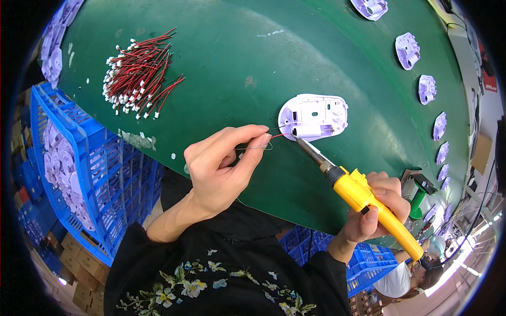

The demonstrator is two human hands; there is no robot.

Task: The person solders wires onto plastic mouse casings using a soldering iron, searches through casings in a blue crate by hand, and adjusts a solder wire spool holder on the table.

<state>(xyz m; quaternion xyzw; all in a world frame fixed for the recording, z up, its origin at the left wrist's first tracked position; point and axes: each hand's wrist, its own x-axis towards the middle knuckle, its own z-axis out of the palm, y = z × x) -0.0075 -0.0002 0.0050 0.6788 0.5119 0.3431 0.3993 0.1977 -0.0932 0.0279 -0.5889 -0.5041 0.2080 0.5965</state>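
Observation:
My right hand [378, 206] is wrapped round a yellow soldering iron [363, 193]. The iron's metal tip reaches the lower left edge of a pale lilac plastic mouse shell [314, 117] lying on the table. Between thumb and fingertips, my left hand [224, 163] pinches a thin red and black wire lead [279, 135]. Its ends run to the shell, close to the iron's tip. A thin silvery wire [262, 148], which looks like solder, loops out from the same fingers. Exactly where the tip touches is too small to tell.
A pile of red and black leads with white connectors [138, 76] lies on the green table [226, 68]. Several similar shells [407, 51] line the right side. A green spool [418, 203] stands beyond my right hand. Blue crates [95, 163] sit left; another person [398, 279] is at lower right.

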